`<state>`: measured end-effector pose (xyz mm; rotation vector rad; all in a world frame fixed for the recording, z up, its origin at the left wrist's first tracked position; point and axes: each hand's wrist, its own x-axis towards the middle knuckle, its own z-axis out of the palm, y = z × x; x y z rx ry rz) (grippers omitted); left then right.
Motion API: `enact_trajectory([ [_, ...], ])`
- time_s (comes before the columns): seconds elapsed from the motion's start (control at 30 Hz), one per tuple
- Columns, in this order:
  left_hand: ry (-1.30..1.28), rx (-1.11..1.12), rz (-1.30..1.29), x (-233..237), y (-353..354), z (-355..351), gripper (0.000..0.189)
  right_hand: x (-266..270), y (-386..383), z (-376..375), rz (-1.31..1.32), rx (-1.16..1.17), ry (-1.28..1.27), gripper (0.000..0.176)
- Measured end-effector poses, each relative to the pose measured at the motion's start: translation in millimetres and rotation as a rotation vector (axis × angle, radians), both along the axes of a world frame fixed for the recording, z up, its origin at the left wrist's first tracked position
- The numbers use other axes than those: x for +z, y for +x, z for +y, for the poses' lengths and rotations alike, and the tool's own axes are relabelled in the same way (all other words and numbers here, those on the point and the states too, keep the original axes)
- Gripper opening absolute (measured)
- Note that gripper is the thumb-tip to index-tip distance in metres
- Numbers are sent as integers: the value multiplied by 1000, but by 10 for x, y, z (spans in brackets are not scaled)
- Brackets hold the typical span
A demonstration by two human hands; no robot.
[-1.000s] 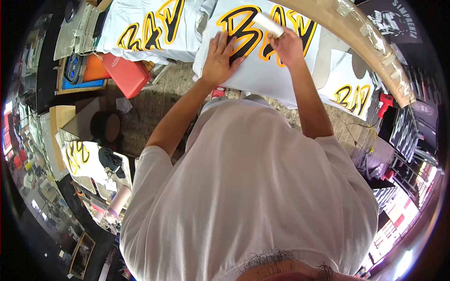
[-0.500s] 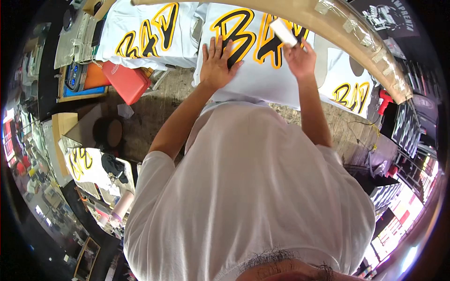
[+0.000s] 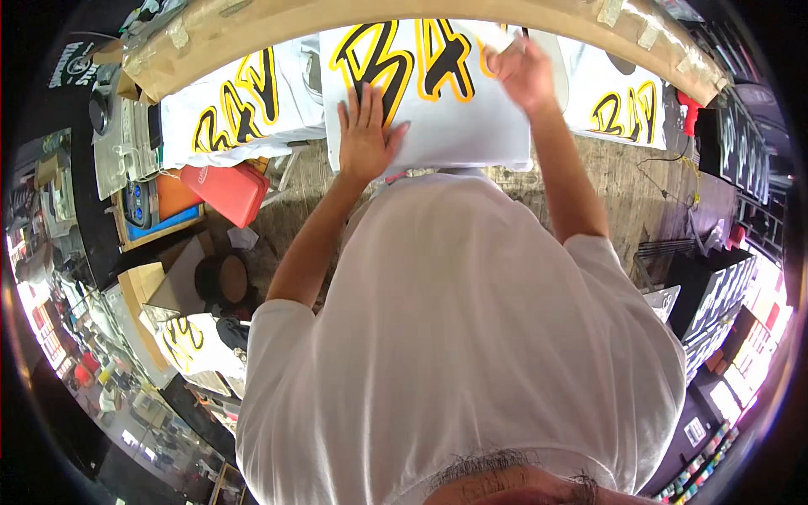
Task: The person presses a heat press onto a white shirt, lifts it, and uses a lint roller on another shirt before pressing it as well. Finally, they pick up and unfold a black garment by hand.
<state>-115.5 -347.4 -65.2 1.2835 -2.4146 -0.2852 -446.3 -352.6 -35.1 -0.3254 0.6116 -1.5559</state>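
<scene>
A white T-shirt [image 3: 471,135] with the letters "BAD" printed in black with a yellow-orange outline lies spread flat in front of me. My left hand [image 3: 365,139] rests on its left part, over the lower edge of the "B", palm down with fingers spread. Over the last letter, my right hand [image 3: 528,77] is raised with curled fingers around a small white block [image 3: 503,39]. The block blends with the white cloth, so its outline is hard to make out, and the hand partly hides the "D".
More printed white shirts lie at left [image 3: 240,109] and right [image 3: 627,114]. A taped cardboard edge [image 3: 404,10] arches across the top. A red case [image 3: 227,194] sits below the left shirt. A red heat gun-like tool [image 3: 688,111] hangs at right.
The view has shifted, and the cardboard now covers more of the top. My right hand has turned, leaving less of the white block visible. My left hand stays flat on the shirt, nearer its left edge.
</scene>
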Motion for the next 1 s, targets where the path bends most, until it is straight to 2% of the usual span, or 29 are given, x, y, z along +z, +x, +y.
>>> enact_trajectory([
  [0.07,74,-211,20,16,75,88,73,-87,466,377,-101,74,149,40],
  [0.1,76,-216,22,39,103,125,73,-204,613,526,-198,137,201,41],
  [0.17,115,-269,60,83,146,154,61,-133,706,622,-135,108,272,40],
  [0.2,117,-272,63,91,170,126,61,-109,711,647,-74,85,342,40],
  [0.23,137,-302,106,100,206,88,55,-149,592,580,-84,-8,273,42],
  [0.3,156,-339,145,132,249,32,49,-173,214,354,-173,-72,254,45],
  [0.37,168,-311,182,166,247,-10,38,-138,-153,132,-178,-95,115,46],
  [0.4,166,-311,186,151,226,-21,38,-7,-216,79,-195,-185,179,45],
  [0.43,287,-287,266,133,219,-46,38,84,-249,2,-211,-264,242,44],
  [0.47,403,-246,343,128,285,-75,37,73,-284,-53,-211,-174,157,43],
  [0.5,390,-207,339,176,315,-66,37,228,-125,-59,-109,-87,48,42],
  [0.57,602,-46,766,374,194,21,43,428,286,-20,52,126,51,38],
  [0.63,748,173,1015,708,152,68,43,246,654,110,90,463,60,37],
  [0.7,878,122,1139,716,330,37,43,71,1172,168,106,664,148,39],
  [0.8,900,202,1088,557,872,159,37,247,1820,249,191,823,228,50],
  [0.83,925,228,1083,504,1081,189,35,275,1920,222,208,923,143,55],
  [0.87,846,345,1108,391,1330,285,31,338,2009,232,334,972,142,55],
  [0.9,730,422,1274,378,1615,448,29,422,2049,213,469,997,128,55],
  [0.93,587,630,1158,144,1988,587,31,511,2056,177,633,1036,179,50],
  [0.97,449,821,1120,106,2319,817,33,514,2012,147,638,1055,174,50],
  [1.0,453,1088,1049,114,2675,1110,34,496,1945,91,809,1031,166,46],
])
